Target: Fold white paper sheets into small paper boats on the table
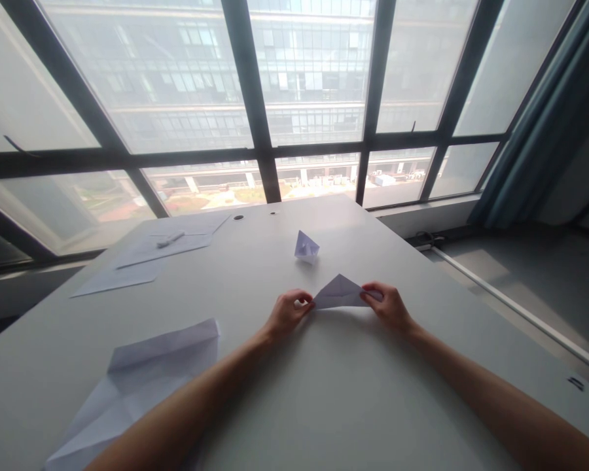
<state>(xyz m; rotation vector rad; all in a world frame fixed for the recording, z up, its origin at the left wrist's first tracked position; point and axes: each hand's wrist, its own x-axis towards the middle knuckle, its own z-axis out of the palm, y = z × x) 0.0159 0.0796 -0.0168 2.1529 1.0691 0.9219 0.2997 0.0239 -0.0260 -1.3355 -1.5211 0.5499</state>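
A folded sheet of white paper [339, 292], shaped like a wide, low triangle with its peak upward, is held up just over the table. My left hand [289, 313] pinches its left corner between thumb and fingers. At the opposite corner, my right hand [385, 305] is closed on the paper with thumb and fingers. A small folded paper boat [307, 247] stands on the table just beyond the held piece, touched by neither hand. Under and beside my left forearm lies a larger creased sheet of paper [152, 373], one edge folded over.
The white table [363, 412] reaches toward tall framed windows. Flat paper sheets [177, 243] lie at its far left, with a small white object [171, 240] on top. A round hole [238, 218] is near the far edge. A blue curtain [530, 124] hangs at the right.
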